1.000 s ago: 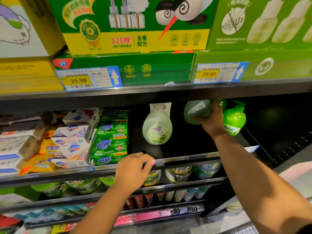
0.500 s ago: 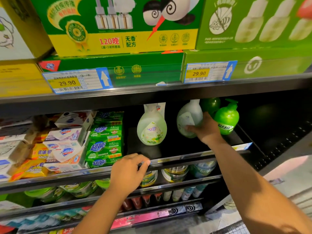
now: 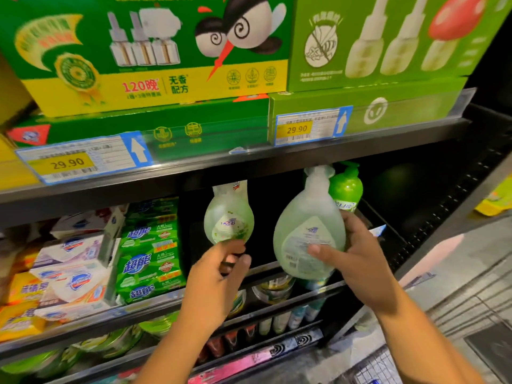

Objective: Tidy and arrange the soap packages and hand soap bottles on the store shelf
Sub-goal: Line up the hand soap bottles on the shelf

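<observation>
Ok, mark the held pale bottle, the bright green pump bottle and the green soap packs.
held pale bottle (image 3: 306,214), head view, upper body
bright green pump bottle (image 3: 346,188), head view, rounded shoulder
green soap packs (image 3: 149,264), head view, middle pack front

Two pale bottles (image 3: 228,217) (image 3: 309,231) and one bright green bottle (image 3: 346,189) are showing at centre frame. Two price tags (image 3: 80,160) (image 3: 310,128) are hanging above.

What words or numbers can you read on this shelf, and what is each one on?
"29.90": left price tag
"29.90": right price tag
"120晚", "无香配方": green-and-yellow box
"超能": green soap packages
Too blurred to read: labels on the pale bottle in the right hand, the other pale bottle, white soap packages.
</observation>
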Available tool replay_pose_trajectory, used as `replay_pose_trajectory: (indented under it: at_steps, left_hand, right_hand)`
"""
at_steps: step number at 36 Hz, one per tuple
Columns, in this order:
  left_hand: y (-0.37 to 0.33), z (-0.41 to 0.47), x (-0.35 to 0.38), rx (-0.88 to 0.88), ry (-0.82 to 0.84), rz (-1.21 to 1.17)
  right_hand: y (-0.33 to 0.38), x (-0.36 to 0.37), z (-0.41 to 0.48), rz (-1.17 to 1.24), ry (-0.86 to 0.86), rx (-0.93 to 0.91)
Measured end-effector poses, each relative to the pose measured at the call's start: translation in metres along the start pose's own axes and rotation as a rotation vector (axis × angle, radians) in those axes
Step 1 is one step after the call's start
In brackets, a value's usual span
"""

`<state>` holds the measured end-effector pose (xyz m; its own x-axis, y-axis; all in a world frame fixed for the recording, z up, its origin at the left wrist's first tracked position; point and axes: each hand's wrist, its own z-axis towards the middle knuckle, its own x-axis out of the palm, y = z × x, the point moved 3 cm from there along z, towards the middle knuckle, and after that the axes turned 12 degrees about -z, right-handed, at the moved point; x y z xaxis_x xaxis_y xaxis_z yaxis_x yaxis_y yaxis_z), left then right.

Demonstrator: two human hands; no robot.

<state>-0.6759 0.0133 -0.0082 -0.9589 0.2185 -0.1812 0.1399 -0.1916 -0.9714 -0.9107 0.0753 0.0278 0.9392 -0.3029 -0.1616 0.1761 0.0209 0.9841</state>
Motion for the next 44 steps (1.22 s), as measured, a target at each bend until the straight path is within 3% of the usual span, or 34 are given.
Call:
replay_pose_trajectory:
  at_steps: [3,5,13,20,26,31,38,41,44]
  left_hand:
    - [-0.011,-0.001,0.014,-0.114,0.156,-0.308]
    - [-0.014,-0.006,0.020,-0.136,0.231,-0.320]
    - [-0.018,-0.031,0.032,-0.363,0.293,-0.592]
    - [-0.006,-0.025,0.015,-0.501,0.219,-0.787]
    - [-0.007,-0.022,0.001,-0.646,0.145,-1.031]
    - [-0.010,-0.019,-0.003,-0.647,0.113,-1.051]
    - [-0.010,-0.013,-0.006,-0.585,0.028,-0.904]
    - [-0.017,-0.018,0.005,-0.643,0.139,-0.891]
    - [-0.020,-0.023,0.015,-0.736,0.168,-1.043]
  right_hand:
    - [-0.006,0.014,-0.013,0.111,0.057,0.066]
    - [-0.009,0.023,-0.021,0.134,0.047,0.115]
    - [0.003,0.055,-0.041,-0.139,-0.156,0.220]
    - [0.017,0.068,-0.048,-0.001,0.016,0.243]
    - [0.002,0.069,-0.049,-0.106,-0.055,0.286]
    - [0.001,0.084,-0.053,0.035,0.161,0.408]
    - [0.013,0.074,-0.051,-0.055,-0.112,0.216]
    - [0.019,0.073,-0.052,-0.427,-0.222,-0.014]
    - [0.021,0.077,-0.057,-0.649,-0.178,-0.303]
